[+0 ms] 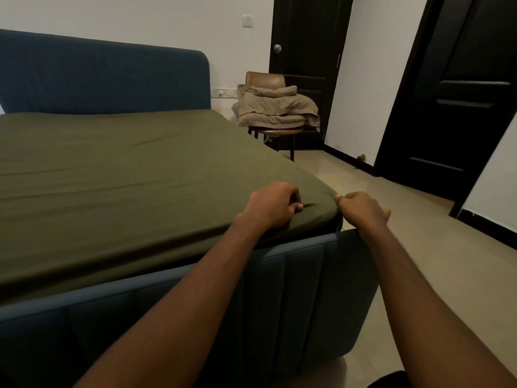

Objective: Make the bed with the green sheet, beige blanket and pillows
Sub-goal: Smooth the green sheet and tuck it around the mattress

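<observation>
Left hand (272, 204) pinches a fold of sheet (112, 177) atop the bed's (293, 298) near corner. Right hand (363, 208), just beside it, grips the corner's edge.

Bed (307, 289) under green sheet (112, 169) (faintly creased)

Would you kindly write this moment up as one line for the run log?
left grip: pinches green sheet at near corner | right grip: holds same corner | beige blanket: piled on chair
</observation>
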